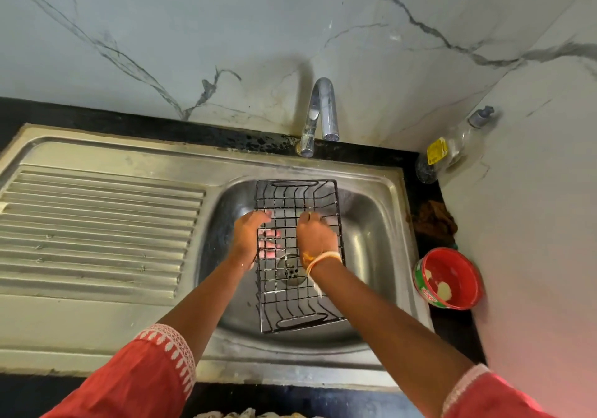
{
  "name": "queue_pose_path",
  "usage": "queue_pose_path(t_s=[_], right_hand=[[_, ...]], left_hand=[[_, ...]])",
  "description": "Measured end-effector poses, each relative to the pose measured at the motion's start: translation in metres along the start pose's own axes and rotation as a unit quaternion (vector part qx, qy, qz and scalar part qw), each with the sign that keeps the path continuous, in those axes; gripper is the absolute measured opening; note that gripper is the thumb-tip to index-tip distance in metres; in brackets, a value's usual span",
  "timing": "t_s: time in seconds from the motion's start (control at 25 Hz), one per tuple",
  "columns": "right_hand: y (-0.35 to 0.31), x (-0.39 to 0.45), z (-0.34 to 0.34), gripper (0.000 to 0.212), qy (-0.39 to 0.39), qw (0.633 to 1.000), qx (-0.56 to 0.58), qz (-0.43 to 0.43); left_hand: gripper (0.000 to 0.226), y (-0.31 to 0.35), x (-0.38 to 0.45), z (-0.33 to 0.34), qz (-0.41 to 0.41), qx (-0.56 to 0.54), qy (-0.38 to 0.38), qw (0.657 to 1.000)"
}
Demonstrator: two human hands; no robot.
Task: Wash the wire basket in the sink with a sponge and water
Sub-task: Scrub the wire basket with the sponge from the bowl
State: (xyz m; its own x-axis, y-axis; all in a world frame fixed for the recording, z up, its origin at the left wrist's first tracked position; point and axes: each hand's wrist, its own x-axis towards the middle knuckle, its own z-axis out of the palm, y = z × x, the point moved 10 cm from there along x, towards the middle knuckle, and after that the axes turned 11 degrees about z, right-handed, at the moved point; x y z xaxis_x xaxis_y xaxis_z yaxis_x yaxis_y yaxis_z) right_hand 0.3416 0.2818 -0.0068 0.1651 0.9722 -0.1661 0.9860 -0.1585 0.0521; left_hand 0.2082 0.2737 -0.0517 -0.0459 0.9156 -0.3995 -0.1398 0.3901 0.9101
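We held the black wire basket (298, 256) over the sink (371, 243) bowl. Our left hand (247, 238) gripped its left rim, fingers curled under the wires. Our right hand (316, 236) pressed something pale — probably the sponge (326, 220) — against the grid. Suds clung to the wires, so scrubbing seemed underway — the tap (318, 117) ran dry, rinsing left.

One head-worn camera looks steeply down, close above the sink (381, 191) and forearms.
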Motion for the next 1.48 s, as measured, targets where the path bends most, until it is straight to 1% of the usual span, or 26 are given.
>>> queue_pose_path(t_s=[0.08,0.12,0.2,0.24,0.28,0.32,0.36,0.4,0.44,0.48,0.6,0.72,0.8,0.84,0.88,0.92,0.96,1.0,1.04,1.08,1.16,1.24,1.28,1.32,1.4,1.48], right_hand=[[0.003,-0.033,0.032,0.028,-0.104,0.994,0.005,0.024],[-0.001,-0.048,0.046,0.029,-0.161,0.987,0.008,0.0],[-0.01,-0.059,0.058,0.034,-0.263,0.961,0.051,-0.067],[-0.01,-0.051,0.054,0.036,-0.279,0.952,0.105,-0.073],[-0.008,-0.033,0.039,0.035,-0.257,0.946,0.192,-0.049],[-0.001,-0.008,0.015,0.033,-0.169,0.95,0.262,-0.021],[0.005,0.012,-0.016,0.034,-0.046,0.957,0.286,-0.015],[0.005,0.019,-0.035,0.037,0.047,0.963,0.264,-0.027],[0.0,0.019,-0.042,0.037,0.096,0.966,0.234,-0.047],[-0.007,0.013,-0.043,0.035,0.11,0.969,0.21,-0.062],[-0.015,-0.025,-0.001,0.03,0.046,0.978,0.187,-0.081],[-0.018,-0.065,0.023,0.029,-0.069,0.975,0.162,-0.134],[-0.011,-0.048,0.021,0.027,-0.147,0.974,0.132,-0.108],[-0.006,-0.029,0.009,0.023,-0.154,0.974,0.153,-0.071],[0.001,-0.005,-0.011,0.02,-0.116,0.974,0.194,-0.023],[0.01,0.014,-0.036,0.019,-0.038,0.967,0.251,0.034],[0.019,0.023,-0.052,0.02,0.042,0.945,0.311,0.088],[0.021,0.025,-0.055,0.021,0.087,0.917,0.371,0.122],[0.013,0.022,-0.049,0.022,0.085,0.895,0.418,0.129],[-0.006,0.017,-0.041,0.022,0.051,0.893,0.438,0.093],[-0.04,0.008,-0.034,0.024,0.017,0.929,0.367,-0.051],[-0.039,0.016,-0.041,0.026,0.042,0.965,0.221,-0.136],[-0.028,0.025,-0.043,0.026,0.07,0.974,0.17,-0.13],[-0.013,0.034,-0.047,0.026,0.095,0.98,0.148,-0.097],[0.023,0.04,-0.049,0.028,0.12,0.978,0.166,0.031],[0.035,0.032,-0.042,0.026,0.11,0.955,0.229,0.15]], left_hand=[[0.03,0.004,-0.002,-0.003,0.006,-0.003,0.019,1.0],[0.028,0.004,-0.001,-0.006,0.002,-0.013,0.032,0.999],[0.035,0.008,-0.001,-0.006,-0.012,-0.019,0.035,0.999],[0.039,0.009,0.002,-0.003,-0.009,-0.016,0.026,0.999],[0.041,0.008,0.006,-0.002,0.002,-0.009,0.018,1.0],[0.041,0.009,0.005,-0.002,0.013,0.006,0.019,1.0],[0.04,0.009,0.003,0.0,0.025,0.023,0.019,0.999],[0.039,0.013,-0.002,0.003,0.029,0.033,0.017,0.999],[0.033,0.016,-0.005,0.008,0.031,0.024,0.008,0.999],[0.028,0.02,-0.007,0.012,0.026,0.009,0.0,1.0],[0.027,0.017,-0.004,0.004,0.001,-0.046,0.017,0.999],[0.04,0.005,-0.002,-0.006,-0.026,-0.067,0.034,0.997],[0.047,-0.001,-0.01,0.002,-0.033,-0.06,0.013,0.998],[0.047,-0.002,-0.012,0.008,-0.031,-0.057,0.0,0.998],[0.045,-0.003,-0.013,0.014,-0.032,-0.05,-0.014,0.998],[0.041,-0.002,-0.014,0.02,-0.032,-0.042,-0.027,0.998],[0.036,0.002,-0.016,0.026,-0.03,-0.036,-0.036,0.998],[0.03,0.006,-0.017,0.03,-0.027,-0.038,-0.041,0.998],[0.029,0.01,-0.017,0.034,-0.02,-0.055,-0.048,0.997],[0.032,0.01,-0.016,0.038,-0.016,-0.092,-0.054,0.994],[0.041,0.005,-0.017,0.036,-0.018,-0.135,-0.051,0.989],[0.046,0.005,-0.023,0.031,-0.036,-0.11,-0.053,0.992],[0.049,0.002,-0.021,0.028,-0.041,-0.086,-0.048,0.994],[0.056,0.002,-0.018,0.026,-0.04,-0.067,-0.046,0.996],[0.069,0.007,-0.015,0.029,-0.021,-0.05,-0.056,0.997],[0.067,0.011,-0.017,0.032,-0.006,-0.058,-0.054,0.997]])
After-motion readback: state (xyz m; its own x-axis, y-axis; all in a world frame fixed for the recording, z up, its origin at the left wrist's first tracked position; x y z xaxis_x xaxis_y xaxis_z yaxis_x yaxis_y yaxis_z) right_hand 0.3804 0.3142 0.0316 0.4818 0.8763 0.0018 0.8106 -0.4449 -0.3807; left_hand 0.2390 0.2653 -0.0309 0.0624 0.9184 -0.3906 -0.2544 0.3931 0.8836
